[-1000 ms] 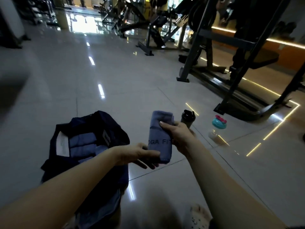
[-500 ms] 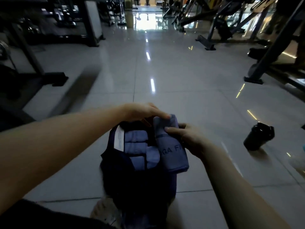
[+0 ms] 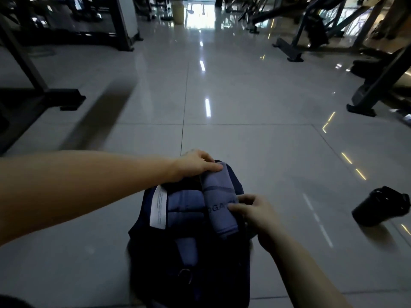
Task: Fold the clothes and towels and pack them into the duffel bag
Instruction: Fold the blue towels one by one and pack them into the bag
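Note:
A dark navy duffel bag (image 3: 155, 258) stands open on the tiled floor in front of me. Folded blue towels (image 3: 184, 207) fill its left side beside a white label (image 3: 158, 207). A rolled blue towel (image 3: 219, 201) with dark lettering lies along the right side of the opening. My left hand (image 3: 196, 163) holds its far end at the bag's far rim. My right hand (image 3: 255, 215) grips its near part with thumb and fingers.
A black shaker bottle (image 3: 380, 206) lies on the floor to the right. Gym machine frames stand at the left (image 3: 40, 92) and at the far right (image 3: 373, 90). Glossy floor tiles stretch ahead of the bag.
The rolled towel went from the air right of the bag down into the bag's right side. My head turned left, so the bag now sits centred and the bottle shifted right.

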The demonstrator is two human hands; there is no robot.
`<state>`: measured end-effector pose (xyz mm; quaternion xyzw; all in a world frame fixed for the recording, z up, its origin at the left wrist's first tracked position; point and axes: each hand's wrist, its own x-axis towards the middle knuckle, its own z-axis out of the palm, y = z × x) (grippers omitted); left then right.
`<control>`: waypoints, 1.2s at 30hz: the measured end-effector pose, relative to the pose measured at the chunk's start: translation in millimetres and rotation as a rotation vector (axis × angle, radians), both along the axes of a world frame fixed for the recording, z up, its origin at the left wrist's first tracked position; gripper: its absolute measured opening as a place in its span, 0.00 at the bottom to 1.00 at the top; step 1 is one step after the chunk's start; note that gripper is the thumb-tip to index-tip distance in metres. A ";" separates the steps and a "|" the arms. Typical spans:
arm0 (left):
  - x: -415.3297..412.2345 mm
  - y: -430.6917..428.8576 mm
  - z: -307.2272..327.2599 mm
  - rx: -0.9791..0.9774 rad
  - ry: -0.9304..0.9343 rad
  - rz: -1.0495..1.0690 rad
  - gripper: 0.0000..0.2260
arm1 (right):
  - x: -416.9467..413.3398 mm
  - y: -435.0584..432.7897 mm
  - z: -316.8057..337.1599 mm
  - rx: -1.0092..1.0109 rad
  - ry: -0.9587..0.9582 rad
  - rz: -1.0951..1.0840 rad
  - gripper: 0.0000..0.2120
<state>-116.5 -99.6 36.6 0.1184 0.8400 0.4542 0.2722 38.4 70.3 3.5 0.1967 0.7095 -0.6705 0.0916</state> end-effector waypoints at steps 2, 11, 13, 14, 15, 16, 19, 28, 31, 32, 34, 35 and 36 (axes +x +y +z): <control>-3.9 -0.7 -17.9 0.151 -0.125 0.121 0.18 | -11.7 -2.1 -7.7 0.138 0.060 -0.046 0.07; -21.4 -28.1 -66.2 0.286 -0.240 0.173 0.12 | -49.1 -22.5 -43.1 0.829 0.091 0.164 0.12; -19.2 -29.2 -79.8 0.222 -0.204 0.132 0.14 | -51.7 -23.8 -48.2 0.968 0.088 0.210 0.12; -18.8 -27.7 -84.5 0.217 -0.199 0.131 0.15 | -52.3 -23.2 -51.3 0.992 0.093 0.219 0.11; -18.2 -24.8 -87.6 0.231 -0.194 0.144 0.15 | -51.7 -21.3 -53.5 1.005 0.116 0.211 0.10; -17.3 -21.0 -89.0 0.243 -0.172 0.159 0.14 | -50.7 -17.8 -55.6 1.016 0.161 0.183 0.08; -15.9 -9.7 -92.4 0.177 0.008 0.141 0.12 | -47.3 -4.8 -57.4 1.084 0.278 0.066 0.16; -16.1 2.6 -105.9 -0.013 0.352 0.234 0.11 | -50.0 17.5 -70.0 0.962 -0.109 0.130 0.09; -13.5 4.9 -109.3 -0.038 0.372 0.212 0.11 | -52.0 18.4 -69.6 0.934 -0.109 0.103 0.09; -12.8 5.3 -111.2 -0.048 0.361 0.196 0.12 | -52.9 19.2 -70.0 0.923 -0.113 0.100 0.10; -10.3 5.0 -114.5 -0.060 0.342 0.176 0.17 | -53.4 20.6 -69.1 0.915 -0.121 0.098 0.11; -7.5 4.5 -114.5 -0.064 0.374 0.181 0.21 | -53.5 21.2 -68.3 0.914 -0.123 0.094 0.11; -4.7 3.6 -113.8 -0.084 0.469 0.189 0.25 | -53.9 21.8 -67.6 0.915 -0.129 0.092 0.11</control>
